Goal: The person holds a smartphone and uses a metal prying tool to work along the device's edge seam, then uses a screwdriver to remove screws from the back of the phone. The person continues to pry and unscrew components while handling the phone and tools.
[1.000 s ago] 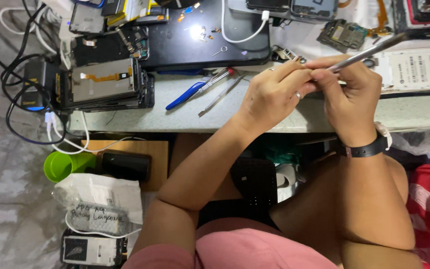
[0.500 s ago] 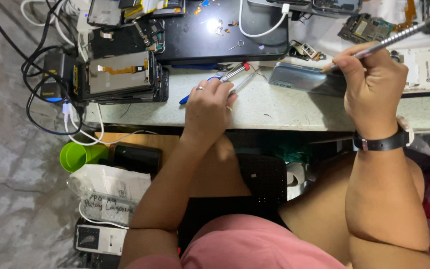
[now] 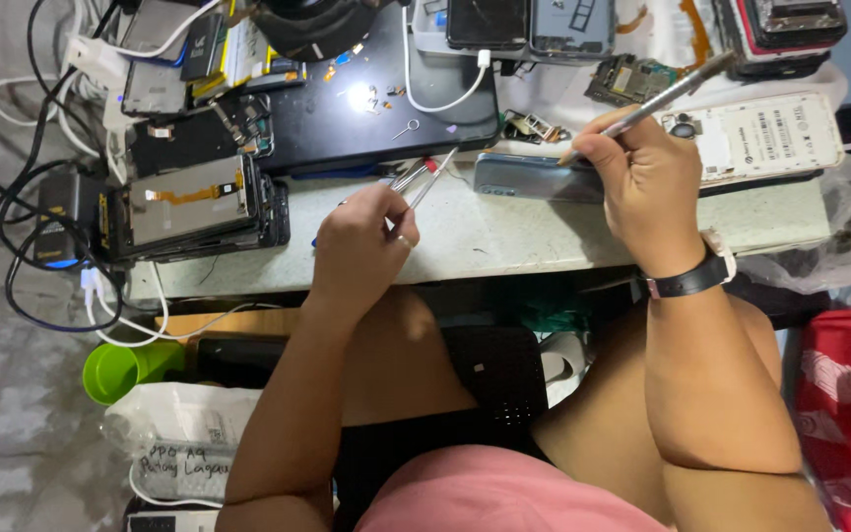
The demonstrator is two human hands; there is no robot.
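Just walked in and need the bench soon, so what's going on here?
A seated person is working at a cluttered bench of opened phones and parts. The right hand holds a thin metal tool over a grey-blue phone lying on the bench. The left hand is at a cluster of small red- and blue-handled tools, its fingers on one. A stack of phone screens sits to the left.

Phone (image 3: pixel 534 177) lies on bench (image 3: pixel 504 232), screen stack (image 3: pixel 194 202) far left.

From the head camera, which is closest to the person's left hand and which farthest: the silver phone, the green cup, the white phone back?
From the left hand:
1. Silver phone, just right, on the desk.
2. Green cup, lower left, below the desk.
3. White phone back, far right, beyond the right hand.
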